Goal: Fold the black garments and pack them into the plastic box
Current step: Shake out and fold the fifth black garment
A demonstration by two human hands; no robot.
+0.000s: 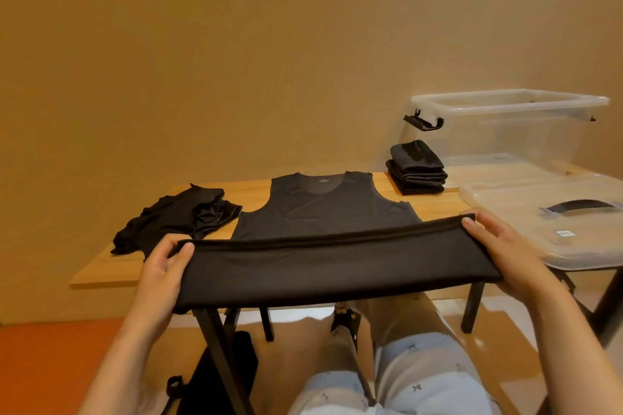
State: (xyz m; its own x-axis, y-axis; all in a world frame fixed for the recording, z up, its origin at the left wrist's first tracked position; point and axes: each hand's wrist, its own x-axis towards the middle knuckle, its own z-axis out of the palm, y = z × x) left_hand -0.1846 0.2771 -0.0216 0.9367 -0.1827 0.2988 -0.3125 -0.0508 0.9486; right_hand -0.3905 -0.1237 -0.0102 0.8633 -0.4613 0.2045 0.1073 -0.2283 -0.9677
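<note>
Black vest point(323, 209) lies flat mid-table, its lower end lifted and stretched taut: left hand point(161, 269) pinches one corner, thumb on top, and right hand point(502, 256) pinches the other. Crumpled black garments point(175, 216) sit to its left, a folded stack point(416, 167) back right, just beside the clear plastic box point(512, 131). The lid point(539, 232) lies in front on the wooden table point(101, 268).

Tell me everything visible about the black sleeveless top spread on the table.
The black sleeveless top lies flat on the wooden table, neck toward the wall, with a scooped neckline, wide straps and a small pale label at the collar. The cloth looks thin and matte. Its lower part is lifted and stretched taut between the left hand and the right hand, which grip its corners.
</note>
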